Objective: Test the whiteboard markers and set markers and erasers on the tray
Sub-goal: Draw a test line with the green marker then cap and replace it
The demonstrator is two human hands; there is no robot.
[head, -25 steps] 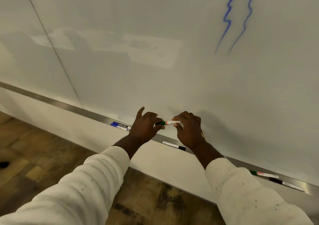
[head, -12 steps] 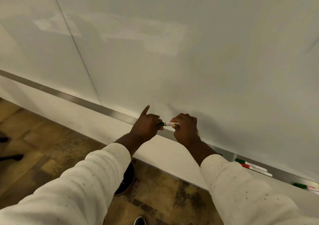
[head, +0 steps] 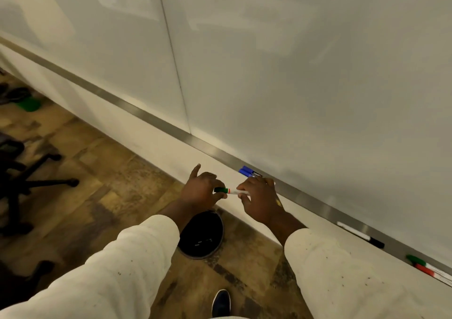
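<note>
I see my left hand (head: 199, 191) with its fingers (head: 221, 194) curled tight on the green cap of the green marker (head: 231, 191), index finger sticking up free. My right hand (head: 260, 200) has its fingers (head: 244, 186) pinched on the white barrel, the rest loosely spread. The marker lies level between both hands, in front of the wall just below the tray (head: 305, 200). It is white with a green cap and a red band beside the cap. On the tray I count two blue markers (head: 248, 171) side by side, one black marker (head: 360, 235), one more green-capped marker (head: 415, 260) and one red marker (head: 433, 273) touching it. The whiteboard (head: 293, 74) above shows only faint smears.
</note>
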